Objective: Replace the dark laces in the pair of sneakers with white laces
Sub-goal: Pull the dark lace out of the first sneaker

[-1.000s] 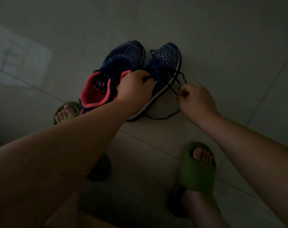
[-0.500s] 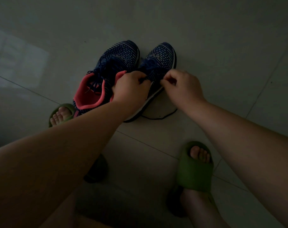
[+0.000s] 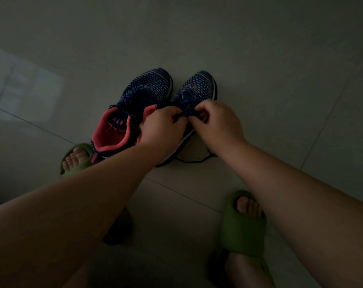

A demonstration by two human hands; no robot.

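Landmark: right-hand navy knit sneaker with white sole (image 3: 199,86), standing toe-away on the pale tiled floor (image 3: 269,59).
Pair: second navy knit sneaker with coral pink lining (image 3: 135,104) touched the landmark's left side; its dark lace looked threaded and untouched.
Left hand (image 3: 161,125): sat over the landmark's collar, fingers curled round the tongue area, probably bracing the shoe so it would not slide while the lace was drawn.
Right hand (image 3: 218,123): just right of the left hand, over the landmark's eyelets; fingers (image 3: 197,113) bent in a pinch, apparently on the thin dark lace (image 3: 197,161). Exact contact too dim to confirm.
Lace: a loose length trailed on the floor beside the landmark's heel, running under the right wrist, so judged partly unthreaded.
White laces: none in view.
Stage: judged early, removal of the first dark lace under way.
Also: green foam slides (image 3: 242,225) on both feet, nearer the camera than the landmark, one each side.
Risk: poor light; an eyelet could be missed.
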